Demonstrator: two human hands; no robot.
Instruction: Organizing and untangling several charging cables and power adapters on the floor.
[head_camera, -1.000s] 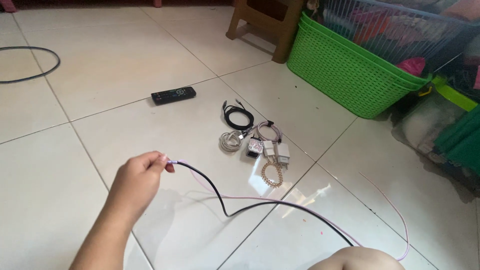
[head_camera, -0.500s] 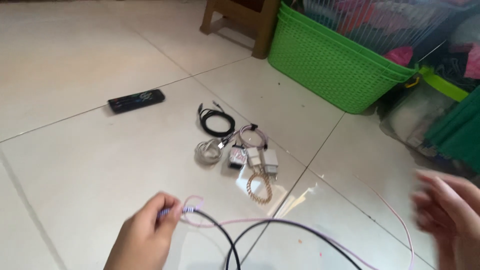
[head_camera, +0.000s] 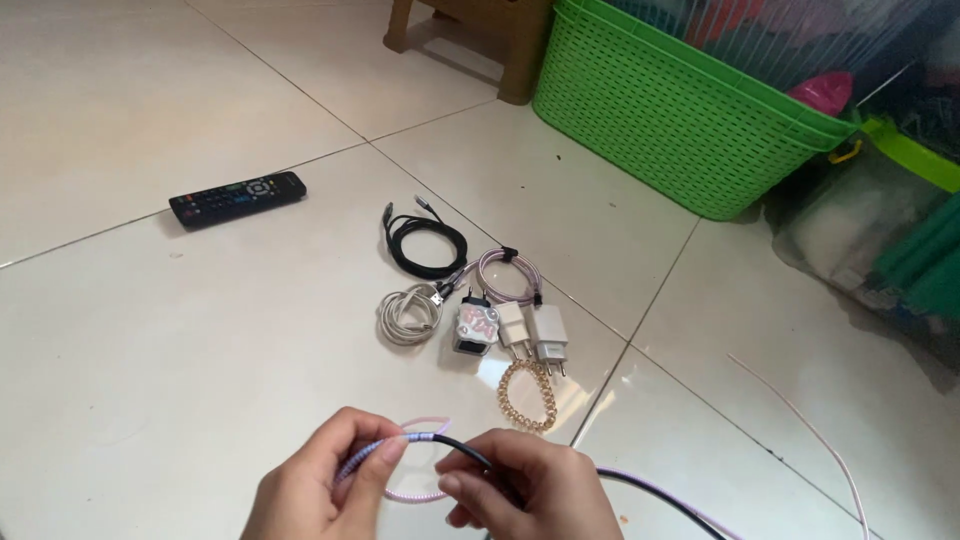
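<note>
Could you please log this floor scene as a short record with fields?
Left hand: pinches the wrapped end of a black and pink cable, grip shut
Right hand: pinches the same cable beside it, grip shut
Ahead on the tiles: black coiled cable, white coiled cable, pink coiled cable, three chargers, gold coiled band
Far left: black remote
Right: green basket
Floor: pale glossy tiles
</note>
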